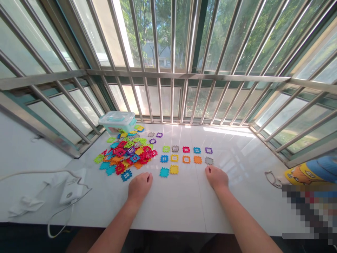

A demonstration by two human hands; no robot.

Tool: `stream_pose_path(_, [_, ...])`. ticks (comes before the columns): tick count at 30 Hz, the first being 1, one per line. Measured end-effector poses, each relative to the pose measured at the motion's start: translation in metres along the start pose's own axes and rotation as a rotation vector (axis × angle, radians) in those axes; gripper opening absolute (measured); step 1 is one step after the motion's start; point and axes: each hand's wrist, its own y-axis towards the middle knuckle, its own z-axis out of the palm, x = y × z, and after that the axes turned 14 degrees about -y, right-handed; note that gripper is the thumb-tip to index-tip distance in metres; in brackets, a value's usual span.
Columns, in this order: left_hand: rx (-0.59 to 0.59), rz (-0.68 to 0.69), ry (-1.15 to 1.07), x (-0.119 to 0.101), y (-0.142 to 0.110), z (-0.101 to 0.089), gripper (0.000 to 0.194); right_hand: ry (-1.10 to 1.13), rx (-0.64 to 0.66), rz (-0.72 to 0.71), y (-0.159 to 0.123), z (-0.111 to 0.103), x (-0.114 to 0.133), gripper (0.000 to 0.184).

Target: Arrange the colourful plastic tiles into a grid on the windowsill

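My left hand [140,184] rests on the white table as a loose fist, with nothing showing in it. Just beyond it is a dark blue window tile [126,175] at the near edge of a heap of colourful plastic interlocking tiles [119,151]. My right hand [217,177], also curled into a fist, lies close below a grey tile [209,160]; whether they touch is hard to tell. Between the hands, several tiles lie flat in rows, among them a yellow tile [174,169], a teal tile [164,172] and an orange tile [197,160].
A lidded plastic box [117,121] stands behind the heap. At left lie a white power strip [71,189] with cables and crumpled tissue [27,204]. On the right is a blue-and-yellow bottle [308,171] with a strap. Metal window bars [172,98] border the table's far side.
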Motion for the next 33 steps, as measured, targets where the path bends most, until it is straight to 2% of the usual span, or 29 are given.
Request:
stream_pose_path(7, [0.004,-0.001,-0.032,-0.001,-0.001,-0.001,0.041,0.042,-0.036,0.000,0.001,0.006,-0.002,0.042])
stream_pose_path(11, [0.002,0.002,-0.049,-0.001,0.000,-0.002,0.040,0.110,-0.229,0.044,-0.003,0.010,-0.001,0.029])
stream_pose_path(13, [0.001,-0.003,-0.048,-0.001,0.000,-0.001,0.040,0.157,-0.318,0.038,-0.004,0.013,-0.001,0.029])
stream_pose_path(17, [-0.011,-0.004,-0.060,0.001,-0.001,0.000,0.040,0.195,-0.311,0.004,-0.001,0.017,-0.002,0.033])
stream_pose_path(19, [-0.032,0.082,-0.094,0.002,-0.004,0.001,0.041,0.192,-0.288,0.006,0.000,0.018,-0.002,0.028])
stream_pose_path(23, [0.034,0.494,-0.229,0.000,-0.008,-0.001,0.035,0.210,-0.278,0.020,0.001,0.017,-0.001,0.024])
stream_pose_path(25, [0.082,0.629,-0.272,-0.004,-0.007,-0.003,0.031,0.220,-0.281,0.028,0.000,0.016,-0.001,0.024])
stream_pose_path(27, [0.113,0.669,-0.274,-0.007,-0.003,-0.003,0.037,0.222,-0.299,0.041,-0.002,0.015,0.000,0.026])
stream_pose_path(30, [0.136,0.657,-0.260,-0.009,0.001,-0.002,0.041,0.199,-0.309,0.064,-0.002,0.015,0.000,0.024])
stream_pose_path(33, [0.099,0.643,-0.266,-0.007,0.002,-0.001,0.045,0.149,-0.185,0.045,-0.001,0.013,-0.001,0.028])
